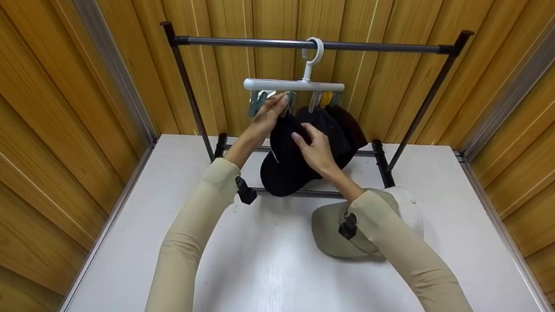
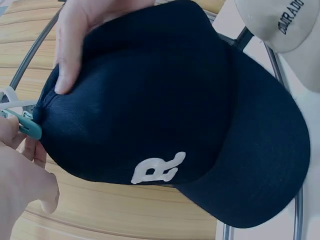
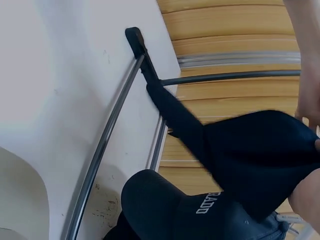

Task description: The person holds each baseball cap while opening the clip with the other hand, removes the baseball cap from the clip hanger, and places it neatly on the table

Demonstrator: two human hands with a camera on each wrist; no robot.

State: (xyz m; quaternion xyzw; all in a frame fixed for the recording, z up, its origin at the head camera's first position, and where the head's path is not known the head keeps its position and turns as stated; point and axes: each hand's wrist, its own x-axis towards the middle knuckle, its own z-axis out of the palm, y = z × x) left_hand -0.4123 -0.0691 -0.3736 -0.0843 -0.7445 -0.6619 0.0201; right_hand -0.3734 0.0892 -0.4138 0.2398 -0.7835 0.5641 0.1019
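A dark navy cap [image 2: 150,100] with a white letter R hangs at the left part of a white clip hanger [image 1: 283,84]. My left hand [image 1: 268,115] pinches a teal clip [image 2: 30,126] at the cap's back edge, as the left wrist view shows. With thumb and fingers, my right hand [image 1: 317,150] grips the crown's edge. Right beside it hangs another dark cap [image 3: 155,202] with pale lettering, and behind that a dark maroon cap [image 1: 355,127]. In the right wrist view the navy cap hides part of the lettered one.
The hanger hooks over the top bar [image 1: 247,43] of a black metal rack. More clips hang from it, including a yellow clip [image 1: 326,98]. An olive cap [image 1: 334,229] and a white cap [image 1: 411,210] lie on the white table [image 1: 257,270], under my right forearm. Wood-panelled walls enclose the space.
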